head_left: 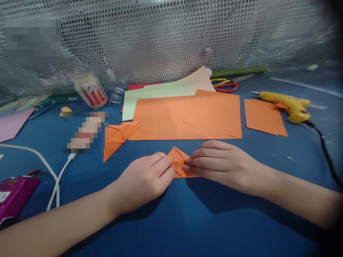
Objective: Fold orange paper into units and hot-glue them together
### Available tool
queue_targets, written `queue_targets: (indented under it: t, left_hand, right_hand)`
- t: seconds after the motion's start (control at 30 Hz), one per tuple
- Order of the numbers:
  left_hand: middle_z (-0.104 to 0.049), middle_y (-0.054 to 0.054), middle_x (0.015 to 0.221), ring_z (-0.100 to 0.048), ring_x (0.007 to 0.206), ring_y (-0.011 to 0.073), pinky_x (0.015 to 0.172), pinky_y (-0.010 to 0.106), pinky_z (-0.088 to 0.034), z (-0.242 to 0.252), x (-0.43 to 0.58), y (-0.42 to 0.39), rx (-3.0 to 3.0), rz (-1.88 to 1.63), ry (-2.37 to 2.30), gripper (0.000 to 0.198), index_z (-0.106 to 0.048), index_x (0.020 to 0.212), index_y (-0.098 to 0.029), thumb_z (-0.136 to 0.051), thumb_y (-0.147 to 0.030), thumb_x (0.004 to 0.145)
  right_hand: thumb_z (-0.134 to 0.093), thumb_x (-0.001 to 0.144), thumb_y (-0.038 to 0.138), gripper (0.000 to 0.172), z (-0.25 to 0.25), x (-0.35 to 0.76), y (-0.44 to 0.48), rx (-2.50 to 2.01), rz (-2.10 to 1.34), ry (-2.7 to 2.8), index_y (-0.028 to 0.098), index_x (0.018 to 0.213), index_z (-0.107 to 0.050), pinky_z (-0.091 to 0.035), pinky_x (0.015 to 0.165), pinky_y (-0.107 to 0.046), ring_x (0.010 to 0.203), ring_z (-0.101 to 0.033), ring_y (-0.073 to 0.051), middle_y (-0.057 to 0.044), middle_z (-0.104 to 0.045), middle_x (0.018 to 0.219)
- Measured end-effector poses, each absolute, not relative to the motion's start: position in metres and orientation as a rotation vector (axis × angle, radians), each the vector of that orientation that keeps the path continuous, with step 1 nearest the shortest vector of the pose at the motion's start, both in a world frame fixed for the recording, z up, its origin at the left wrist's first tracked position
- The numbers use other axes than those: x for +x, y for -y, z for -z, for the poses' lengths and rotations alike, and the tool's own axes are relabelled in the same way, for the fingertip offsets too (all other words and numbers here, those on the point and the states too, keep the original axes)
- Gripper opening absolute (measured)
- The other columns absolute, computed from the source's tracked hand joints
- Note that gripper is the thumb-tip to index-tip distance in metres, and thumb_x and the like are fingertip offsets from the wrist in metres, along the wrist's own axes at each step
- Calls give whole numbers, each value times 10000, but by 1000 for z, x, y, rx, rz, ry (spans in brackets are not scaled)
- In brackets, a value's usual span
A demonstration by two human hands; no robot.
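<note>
Between my two hands a small folded piece of orange paper (178,160) lies on the blue tabletop, its pointed top facing away from me and crease lines on its face. My left hand (150,173) has its fingers closed on the paper's left side. From the right, my right hand (222,162) pinches and presses the other side, fingers together. Parts of the paper are hidden under both hands. Just beyond my left hand rests another folded orange paper shape (118,137), touching a large orange sheet (160,117).
Green and peach sheets (163,92) lie behind the orange one. Scissors (226,85) and a yellow glue gun (286,103) are at the right, near an orange square (262,117). Leftward stand a jar (91,92), glasses (116,96), a white cable (57,185) and a purple box (17,194).
</note>
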State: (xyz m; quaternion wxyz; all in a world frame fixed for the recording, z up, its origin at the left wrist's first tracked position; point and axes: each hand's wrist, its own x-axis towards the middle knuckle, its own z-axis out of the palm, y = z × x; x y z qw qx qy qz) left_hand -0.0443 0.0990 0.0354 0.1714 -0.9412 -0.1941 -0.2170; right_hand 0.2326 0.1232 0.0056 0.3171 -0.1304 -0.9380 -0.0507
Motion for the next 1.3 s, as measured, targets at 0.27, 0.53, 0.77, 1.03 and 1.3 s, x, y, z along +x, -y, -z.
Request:
queue_targets:
  t: [0.27, 0.53, 0.77, 1.03, 1.3]
  left_hand:
    - [-878, 69, 878, -844, 787, 166, 809, 246, -722, -37, -42, -91, -2564, 661, 529, 523, -833, 910, -112, -404, 77, 1141]
    - [-858, 86, 846, -822, 704, 171, 681, 238, -685, -35, -38, -90, -2551, 617, 537, 502, -798, 848, -115, -418, 87, 1106]
    - [-838, 80, 828, -791, 638, 177, 611, 251, -645, -40, -35, -88, -2580, 530, 580, 510, -800, 860, -115, -380, 130, 1015]
    - [-880, 156, 977, -866, 862, 226, 792, 303, -694, -36, -32, -65, -2496, 532, 736, 584, -814, 991, -37, -255, 112, 1068]
    - [-854, 125, 937, -822, 792, 191, 746, 246, -690, -42, -53, -89, -2531, 476, 733, 533, -787, 931, -107, -316, 83, 1092]
  right_hand:
    - [-363, 1230, 136, 374, -9, 233, -125, -311, 217, 2475, 238, 1184, -720, -588, 1001, -332, 932, -790, -140, -1, -854, 982]
    - [-324, 1241, 151, 435, -8, 232, -127, -333, 212, 2462, 257, 1180, -742, -547, 1106, -354, 972, -799, -129, 12, -856, 975]
    - [-375, 1253, 251, 418, -12, 231, -130, -409, 42, 2494, 248, 1102, -765, -498, 1112, -371, 964, -766, -138, 5, -811, 949]
    - [-333, 1254, 238, 429, -12, 235, -128, -392, -124, 2532, 225, 1216, -760, -532, 1036, -342, 1023, -768, -155, -25, -839, 1041]
    - [-384, 1243, 221, 329, -10, 237, -126, -383, -140, 2514, 229, 1234, -712, -559, 983, -342, 1027, -742, -175, -27, -845, 1094]
